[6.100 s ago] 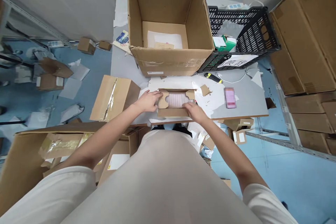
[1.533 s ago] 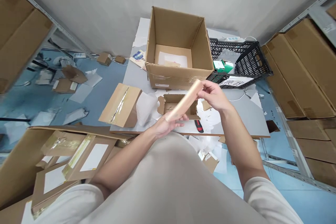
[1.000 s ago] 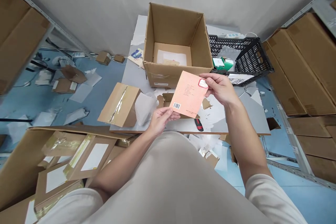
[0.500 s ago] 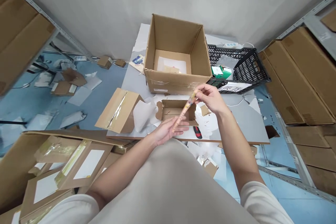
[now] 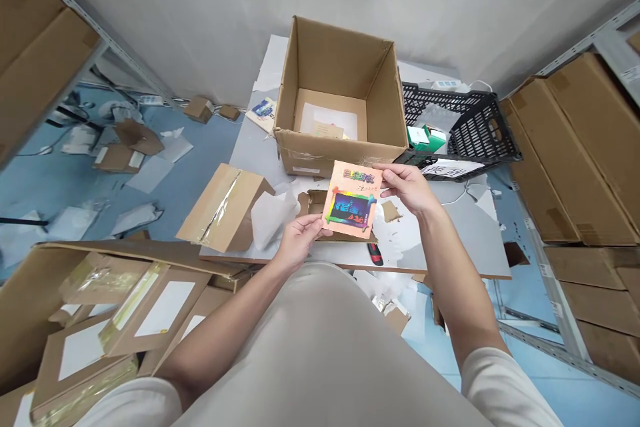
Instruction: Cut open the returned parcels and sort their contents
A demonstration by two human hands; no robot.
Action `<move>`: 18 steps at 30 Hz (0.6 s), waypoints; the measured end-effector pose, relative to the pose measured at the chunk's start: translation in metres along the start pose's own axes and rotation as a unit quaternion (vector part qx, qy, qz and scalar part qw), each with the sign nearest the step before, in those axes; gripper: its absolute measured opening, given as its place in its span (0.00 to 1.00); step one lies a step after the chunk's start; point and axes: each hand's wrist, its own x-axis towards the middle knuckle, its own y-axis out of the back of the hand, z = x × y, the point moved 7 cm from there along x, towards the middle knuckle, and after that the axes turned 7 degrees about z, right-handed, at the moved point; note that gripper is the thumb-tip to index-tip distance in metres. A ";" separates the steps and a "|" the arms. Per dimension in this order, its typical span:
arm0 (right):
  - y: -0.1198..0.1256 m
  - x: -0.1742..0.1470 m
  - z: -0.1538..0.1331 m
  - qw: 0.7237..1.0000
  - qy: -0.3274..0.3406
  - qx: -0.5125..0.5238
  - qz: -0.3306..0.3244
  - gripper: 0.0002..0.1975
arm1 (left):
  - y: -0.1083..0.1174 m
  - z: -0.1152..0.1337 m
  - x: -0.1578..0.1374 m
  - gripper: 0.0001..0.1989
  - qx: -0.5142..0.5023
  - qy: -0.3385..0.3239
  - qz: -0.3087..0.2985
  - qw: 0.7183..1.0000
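Note:
A thin, square pink booklet with a colourful framed picture on its cover faces me above the table. My left hand pinches its lower left edge, and my right hand grips its upper right corner. Under the booklet lies a small opened carton, mostly hidden by it. A red and black box cutter rests just in front of that carton. Behind stands a large open cardboard box with papers or flat booklets on its bottom.
A taped carton and white packing paper sit at the table's left. On the right, a black plastic crate holds green and white boxes. A big carton of parcels stands at lower left; shelves of cardboard boxes line the right.
The booklet has turned from edge-on to showing its cover. My left hand, flat with spread fingers before, now pinches its edge, while my right hand keeps its hold.

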 end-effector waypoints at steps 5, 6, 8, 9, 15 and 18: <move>0.005 0.009 0.003 1.000 -0.014 -0.020 -0.010 0.23 | 0.001 -0.006 0.006 0.18 -0.015 0.016 -0.003 1.000; 0.005 0.010 0.002 1.000 -0.015 -0.021 -0.010 0.23 | 0.001 -0.007 0.007 0.18 -0.016 0.019 -0.003 1.000; 0.003 0.013 0.001 1.000 -0.015 -0.023 -0.009 0.23 | -0.001 -0.008 0.009 0.18 -0.017 0.024 -0.005 1.000; 0.002 0.014 0.000 1.000 -0.014 -0.024 -0.007 0.23 | -0.002 -0.008 0.010 0.18 -0.014 0.025 -0.006 1.000; 0.008 0.039 -0.018 0.999 0.019 0.018 0.041 0.19 | 0.001 -0.002 0.016 0.21 0.094 -0.023 -0.016 0.995; 0.022 0.075 -0.034 0.985 0.074 0.093 0.127 0.13 | 0.034 0.006 0.015 0.23 0.261 -0.132 0.052 0.955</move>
